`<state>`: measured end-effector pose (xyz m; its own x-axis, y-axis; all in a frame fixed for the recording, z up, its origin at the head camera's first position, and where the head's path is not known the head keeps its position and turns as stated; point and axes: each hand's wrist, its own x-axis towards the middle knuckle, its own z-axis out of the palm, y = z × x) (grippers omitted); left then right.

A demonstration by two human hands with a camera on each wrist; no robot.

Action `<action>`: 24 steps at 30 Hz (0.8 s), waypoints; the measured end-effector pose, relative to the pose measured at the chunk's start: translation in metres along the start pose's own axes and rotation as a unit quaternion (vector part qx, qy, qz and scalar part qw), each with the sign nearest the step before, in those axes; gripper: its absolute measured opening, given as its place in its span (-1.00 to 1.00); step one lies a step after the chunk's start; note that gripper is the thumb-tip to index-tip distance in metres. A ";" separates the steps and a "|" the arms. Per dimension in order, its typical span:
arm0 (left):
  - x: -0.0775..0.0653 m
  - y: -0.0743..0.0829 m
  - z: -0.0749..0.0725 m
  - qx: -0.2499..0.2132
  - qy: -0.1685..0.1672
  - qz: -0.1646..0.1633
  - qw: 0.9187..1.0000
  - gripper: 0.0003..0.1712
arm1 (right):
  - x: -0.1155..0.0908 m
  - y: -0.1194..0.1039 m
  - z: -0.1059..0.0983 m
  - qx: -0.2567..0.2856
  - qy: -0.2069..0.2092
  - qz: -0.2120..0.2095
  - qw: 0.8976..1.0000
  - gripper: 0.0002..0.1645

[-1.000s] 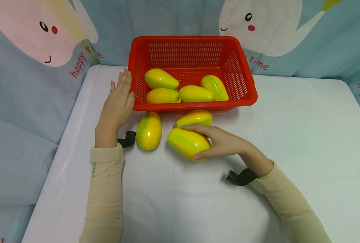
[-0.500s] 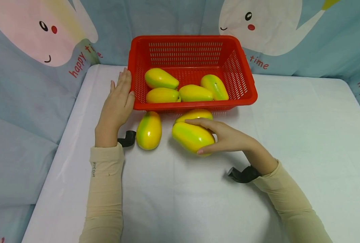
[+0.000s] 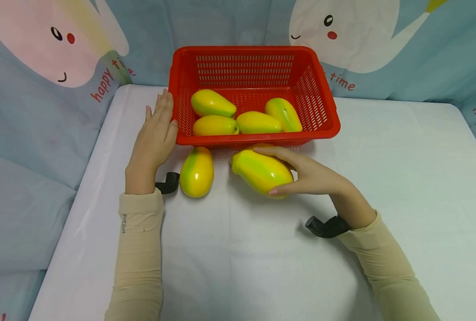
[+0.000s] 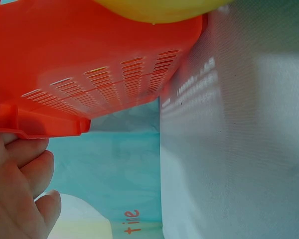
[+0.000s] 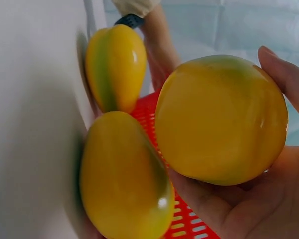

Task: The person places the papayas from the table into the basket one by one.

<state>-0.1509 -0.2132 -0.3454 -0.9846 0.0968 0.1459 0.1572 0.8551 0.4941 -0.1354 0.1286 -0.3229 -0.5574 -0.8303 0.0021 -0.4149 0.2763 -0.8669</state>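
My right hand (image 3: 312,171) grips a yellow-green papaya (image 3: 262,171), thumb on the near side and fingers over the far side. In the right wrist view the gripped papaya (image 5: 222,119) hangs clear of the table. Below it lies another papaya (image 5: 124,174), almost wholly covered in the head view. A third papaya (image 3: 196,173) rests in front of the red basket (image 3: 254,139), to the left. Several papayas, one of them at the back left (image 3: 213,103), lie inside the basket. My left hand (image 3: 154,133) rests with straight fingers against the basket's left side, fingertips at its rim (image 4: 50,133).
A white cloth covers the table (image 3: 229,267). Behind and to the left hangs a blue printed curtain (image 3: 229,22), with the basket standing close to it. Black wrist cameras, one on the right wrist (image 3: 327,226), stick out over the table.
My right hand has carried its papaya up and to the right, toward the basket's front wall, so it now covers most of the papaya behind. The left hand stays at the basket.
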 end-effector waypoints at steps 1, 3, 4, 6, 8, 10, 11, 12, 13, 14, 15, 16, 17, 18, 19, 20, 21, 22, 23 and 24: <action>0.000 0.000 0.000 0.000 0.000 0.000 1.000 -0.32 | -0.001 -0.001 -0.001 0.000 0.003 0.002 1.000 -0.06; 0.000 0.000 -0.001 -0.001 0.000 0.001 1.000 -0.32 | -0.002 -0.002 -0.004 0.003 0.009 0.001 1.000 -0.06; 0.000 -0.001 -0.001 -0.001 -0.001 0.001 1.000 -0.32 | -0.003 -0.003 -0.006 0.005 0.013 0.000 1.000 -0.06; 0.000 -0.001 -0.001 -0.003 -0.001 0.003 1.000 -0.31 | -0.005 -0.005 -0.009 0.010 0.022 -0.006 1.000 -0.06; 0.001 -0.001 0.000 -0.005 -0.002 0.004 1.000 -0.31 | -0.006 -0.006 -0.012 0.015 0.031 -0.010 0.999 -0.07; 0.001 -0.001 0.000 -0.005 -0.002 0.004 1.000 -0.31 | -0.008 -0.006 -0.015 0.014 0.040 -0.007 0.999 -0.07; 0.001 0.000 0.000 -0.006 -0.002 0.004 1.000 -0.31 | -0.009 -0.007 -0.016 0.014 0.045 -0.005 0.999 -0.07; 0.001 0.000 0.000 -0.005 -0.002 0.003 1.000 -0.31 | -0.010 -0.007 -0.018 0.013 0.050 0.000 0.999 -0.07; 0.001 0.000 0.001 -0.005 -0.002 0.003 1.000 -0.31 | -0.010 -0.007 -0.019 0.013 0.054 0.005 0.998 -0.07; 0.001 0.000 0.001 -0.005 -0.001 0.003 1.000 -0.31 | -0.011 -0.008 -0.020 0.014 0.058 0.010 0.998 -0.08; 0.001 0.001 0.001 -0.005 -0.002 0.003 1.000 -0.31 | -0.012 -0.008 -0.021 0.016 0.063 0.014 0.998 -0.08; 0.001 0.001 0.000 -0.004 -0.001 0.003 1.000 -0.31 | -0.013 -0.009 -0.022 0.018 0.067 0.016 0.997 -0.08; 0.001 0.001 0.000 -0.004 -0.001 0.003 1.000 -0.31 | -0.013 -0.010 -0.023 0.018 0.071 0.017 0.997 -0.08; 0.001 0.000 0.000 -0.004 0.000 0.004 1.000 -0.31 | -0.013 -0.010 -0.025 0.016 0.074 0.017 0.997 -0.08; 0.001 0.000 0.000 -0.004 0.001 0.005 1.000 -0.31 | -0.013 -0.011 -0.026 0.015 0.078 0.016 0.997 -0.08; 0.001 0.000 0.000 -0.005 0.002 0.005 1.000 -0.32 | -0.012 -0.012 -0.027 0.013 0.082 0.014 0.996 -0.08; 0.000 0.000 0.000 -0.005 0.003 0.005 1.000 -0.32 | -0.012 -0.014 -0.028 0.009 0.086 0.012 0.996 -0.08; 0.000 0.000 0.000 -0.007 0.004 0.005 1.000 -0.32 | -0.011 -0.015 -0.029 0.005 0.090 0.009 0.996 -0.09; -0.001 0.000 0.000 -0.007 0.005 0.004 1.000 -0.32 | -0.010 -0.017 -0.031 0.002 0.093 0.007 0.996 -0.09; -0.001 -0.001 0.000 -0.007 0.005 0.004 1.000 -0.32 | -0.009 -0.018 -0.032 0.002 0.096 0.004 0.995 -0.10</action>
<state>-0.1497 -0.2139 -0.3457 -0.9825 0.0981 0.1583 0.1659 0.8472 0.5047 -0.1459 0.1461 -0.2916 -0.6878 -0.7203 0.0895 -0.4072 0.2808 -0.8691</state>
